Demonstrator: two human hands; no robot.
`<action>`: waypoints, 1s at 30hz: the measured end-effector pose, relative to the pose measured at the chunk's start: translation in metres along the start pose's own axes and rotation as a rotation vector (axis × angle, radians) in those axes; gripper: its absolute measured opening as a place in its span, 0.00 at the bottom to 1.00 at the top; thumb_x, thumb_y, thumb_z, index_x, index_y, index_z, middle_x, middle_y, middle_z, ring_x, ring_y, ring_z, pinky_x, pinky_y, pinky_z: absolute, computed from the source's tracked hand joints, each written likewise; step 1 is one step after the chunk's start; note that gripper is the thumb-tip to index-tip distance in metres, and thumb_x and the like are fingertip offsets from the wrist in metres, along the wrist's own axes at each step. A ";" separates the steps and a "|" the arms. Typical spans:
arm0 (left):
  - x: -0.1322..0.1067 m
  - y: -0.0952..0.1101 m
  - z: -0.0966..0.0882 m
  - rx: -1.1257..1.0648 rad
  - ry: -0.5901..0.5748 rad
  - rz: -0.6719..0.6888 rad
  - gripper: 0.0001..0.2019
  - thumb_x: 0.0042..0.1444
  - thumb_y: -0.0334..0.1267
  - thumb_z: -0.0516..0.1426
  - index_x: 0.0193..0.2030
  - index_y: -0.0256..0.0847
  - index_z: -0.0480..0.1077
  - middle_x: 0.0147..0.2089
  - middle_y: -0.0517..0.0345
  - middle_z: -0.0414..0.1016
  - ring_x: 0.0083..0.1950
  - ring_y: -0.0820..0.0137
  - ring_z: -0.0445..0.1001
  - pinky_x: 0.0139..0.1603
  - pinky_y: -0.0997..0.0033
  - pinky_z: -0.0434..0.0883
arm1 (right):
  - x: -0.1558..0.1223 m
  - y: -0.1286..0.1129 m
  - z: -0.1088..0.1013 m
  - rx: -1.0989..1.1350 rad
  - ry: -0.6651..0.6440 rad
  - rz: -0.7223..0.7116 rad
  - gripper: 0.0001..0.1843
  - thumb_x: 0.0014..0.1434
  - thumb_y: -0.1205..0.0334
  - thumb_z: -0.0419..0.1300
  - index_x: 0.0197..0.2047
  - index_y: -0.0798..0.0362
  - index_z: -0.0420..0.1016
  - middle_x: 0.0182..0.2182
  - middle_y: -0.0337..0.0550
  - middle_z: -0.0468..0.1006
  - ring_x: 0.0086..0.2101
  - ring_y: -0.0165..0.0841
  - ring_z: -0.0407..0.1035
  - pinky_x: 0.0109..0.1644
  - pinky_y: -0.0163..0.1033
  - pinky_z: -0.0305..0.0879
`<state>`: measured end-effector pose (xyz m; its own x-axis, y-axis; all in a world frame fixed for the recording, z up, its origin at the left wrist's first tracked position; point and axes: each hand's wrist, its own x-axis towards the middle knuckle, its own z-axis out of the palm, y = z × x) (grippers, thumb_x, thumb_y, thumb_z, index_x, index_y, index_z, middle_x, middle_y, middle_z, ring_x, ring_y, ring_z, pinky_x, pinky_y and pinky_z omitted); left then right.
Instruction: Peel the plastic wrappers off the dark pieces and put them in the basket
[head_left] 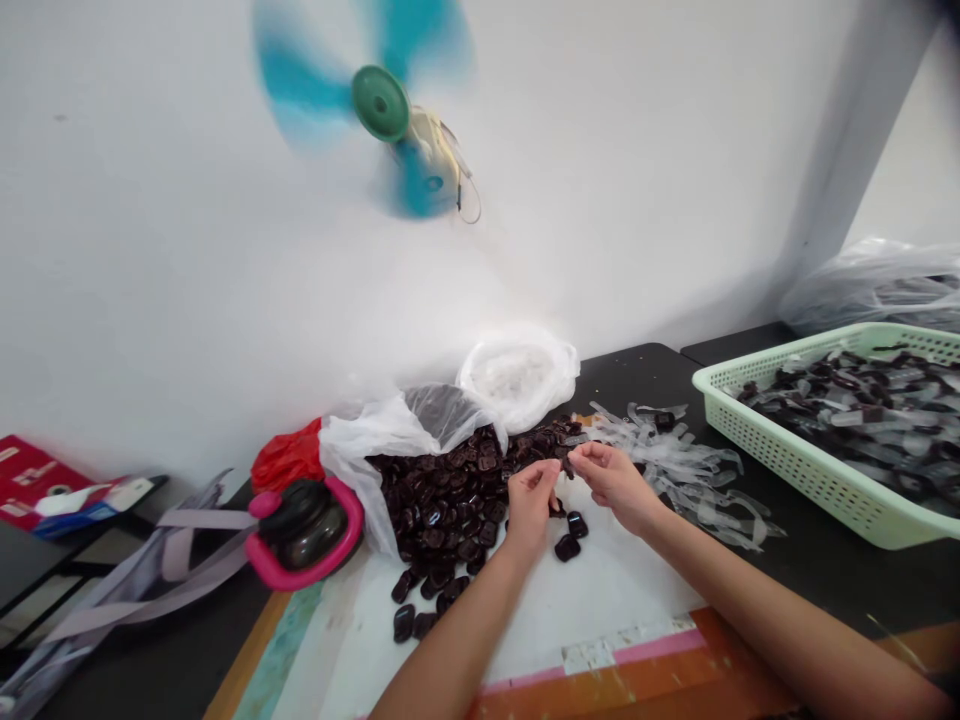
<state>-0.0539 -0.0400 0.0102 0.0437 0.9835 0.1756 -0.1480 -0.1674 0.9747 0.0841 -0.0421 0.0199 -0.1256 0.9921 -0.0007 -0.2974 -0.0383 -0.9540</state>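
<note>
My left hand (531, 500) and my right hand (611, 484) are close together above a white sheet (600, 590), fingertips pinched. Between the fingers of my right hand is a small dark brown piece (568, 464). What the left fingertips pinch is too small to make out. A large heap of glossy dark brown pieces (450, 490) spills from a white plastic bag (360, 450) just left of my hands. Two loose dark pieces (568, 547) lie below my fingers. To the right of my right hand lies a pile of clear, frosted strips (675, 455).
A pale green basket (795, 470) at the right holds dark pieces and clear strips. Behind the heap sits another white bag (517, 375). At the left are a pink-handled dark jug (304, 535), a red bag (289, 455) and grey straps (142, 590). A blue fan (380, 103) spins on the wall.
</note>
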 end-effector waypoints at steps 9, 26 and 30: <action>0.006 -0.006 -0.001 -0.010 -0.014 -0.046 0.18 0.46 0.50 0.62 0.30 0.34 0.72 0.21 0.63 0.64 0.17 0.81 0.54 0.17 0.79 0.52 | 0.001 -0.004 -0.010 -0.821 -0.058 -0.503 0.13 0.53 0.54 0.62 0.40 0.51 0.74 0.27 0.39 0.69 0.27 0.30 0.63 0.31 0.34 0.59; 0.011 -0.010 -0.003 0.067 0.142 -0.095 0.14 0.51 0.47 0.57 0.27 0.37 0.65 0.14 0.69 0.56 0.15 0.81 0.51 0.17 0.80 0.52 | -0.009 -0.012 -0.010 -1.256 0.036 -0.660 0.12 0.56 0.54 0.58 0.29 0.54 0.75 0.23 0.40 0.70 0.24 0.29 0.63 0.28 0.33 0.51; 0.014 -0.009 -0.007 0.053 0.101 -0.122 0.15 0.49 0.49 0.59 0.27 0.37 0.66 0.14 0.68 0.57 0.15 0.81 0.52 0.16 0.80 0.50 | -0.006 -0.013 -0.009 -1.117 0.035 -0.630 0.14 0.54 0.52 0.59 0.28 0.54 0.75 0.19 0.38 0.67 0.22 0.29 0.61 0.27 0.34 0.53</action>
<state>-0.0587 -0.0247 0.0030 -0.0420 0.9982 0.0432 -0.0948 -0.0470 0.9944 0.0966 -0.0463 0.0293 -0.2239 0.8057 0.5484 0.6579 0.5401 -0.5248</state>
